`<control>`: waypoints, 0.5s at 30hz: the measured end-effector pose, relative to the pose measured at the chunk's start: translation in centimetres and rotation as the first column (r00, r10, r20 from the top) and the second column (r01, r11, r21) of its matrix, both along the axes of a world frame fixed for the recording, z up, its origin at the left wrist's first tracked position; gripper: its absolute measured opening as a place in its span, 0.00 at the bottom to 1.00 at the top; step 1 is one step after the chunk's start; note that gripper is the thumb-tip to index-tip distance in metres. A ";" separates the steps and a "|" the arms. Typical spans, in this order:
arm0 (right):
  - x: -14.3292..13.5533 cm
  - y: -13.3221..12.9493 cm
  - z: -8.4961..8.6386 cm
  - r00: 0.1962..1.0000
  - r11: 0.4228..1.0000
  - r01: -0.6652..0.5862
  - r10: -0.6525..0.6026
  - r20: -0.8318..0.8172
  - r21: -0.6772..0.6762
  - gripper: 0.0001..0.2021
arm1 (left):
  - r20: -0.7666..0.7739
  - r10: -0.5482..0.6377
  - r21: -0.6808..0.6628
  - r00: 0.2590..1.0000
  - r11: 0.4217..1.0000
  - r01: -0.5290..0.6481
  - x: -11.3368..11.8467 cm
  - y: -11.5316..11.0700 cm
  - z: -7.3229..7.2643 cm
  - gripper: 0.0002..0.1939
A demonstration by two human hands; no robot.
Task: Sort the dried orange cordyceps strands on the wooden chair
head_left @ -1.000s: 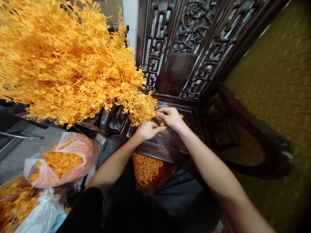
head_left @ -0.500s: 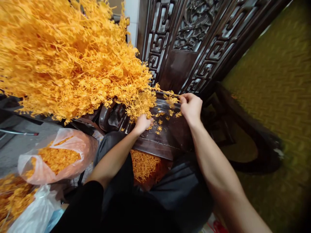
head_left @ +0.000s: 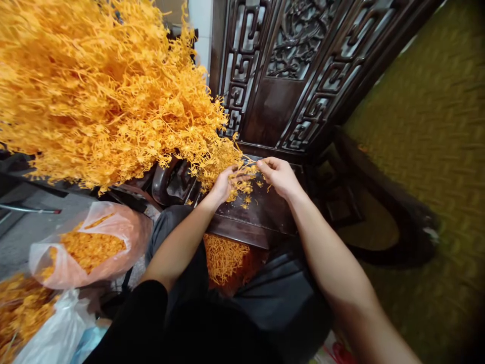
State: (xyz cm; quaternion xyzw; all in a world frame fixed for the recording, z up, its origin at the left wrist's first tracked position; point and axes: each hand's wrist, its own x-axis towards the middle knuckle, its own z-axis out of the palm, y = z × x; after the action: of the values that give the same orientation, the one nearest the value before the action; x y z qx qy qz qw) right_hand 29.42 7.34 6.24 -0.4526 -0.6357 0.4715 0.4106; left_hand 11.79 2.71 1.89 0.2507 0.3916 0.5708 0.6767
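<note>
A huge heap of orange branching plastic sprigs (head_left: 113, 96) fills the upper left, its tip reaching down onto the dark wooden seat (head_left: 273, 207). My right hand (head_left: 278, 174) pinches a thin orange stem (head_left: 248, 161) above the seat. Close beside it, my left hand (head_left: 225, 186) is at the heap's tip, its fingers partly bent around orange sprigs; whether they grip any is unclear. Small loose orange pieces (head_left: 246, 199) lie on the seat between and below the hands.
An open pinkish plastic bag (head_left: 136, 237) of orange pieces stands at the left. More thin orange pieces (head_left: 225, 258) sit in a container between my knees. A carved dark wooden backrest (head_left: 271, 111) rises behind the seat. White bag (head_left: 53, 333) at lower left.
My right hand has moved left toward my left hand with the stem. My left hand has lifted slightly and its fingers have spread toward the sprigs.
</note>
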 end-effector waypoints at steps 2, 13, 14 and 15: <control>0.0 0.0 -0.2 0.995 0.998 -0.028 0.023 0.095 0.054 0.27 | 0.033 -0.018 0.066 0.999 0.998 0.016 0.2 -0.1 0.4 0.19; 0.3 -3.0 1.7 0.997 0.997 0.007 -0.013 0.073 0.075 0.28 | -0.394 0.232 -0.102 0.889 0.951 -0.293 -0.9 1.8 -1.7 0.11; 0.3 -3.1 1.6 0.997 0.999 -0.009 0.005 0.081 0.052 0.28 | -0.407 0.215 -0.070 0.888 0.962 -0.265 -0.9 1.8 -1.7 0.11; 0.3 -3.0 1.5 0.995 0.999 -0.022 0.018 0.094 0.036 0.28 | -0.422 0.202 -0.028 0.884 0.971 -0.236 -0.8 1.7 -1.6 0.14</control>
State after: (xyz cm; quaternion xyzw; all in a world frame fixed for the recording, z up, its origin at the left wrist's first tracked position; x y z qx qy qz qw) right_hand 29.69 4.30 7.72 -0.4604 -0.6674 0.4420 0.3838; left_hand 11.02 4.40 0.32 0.2939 0.5746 0.5612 0.5182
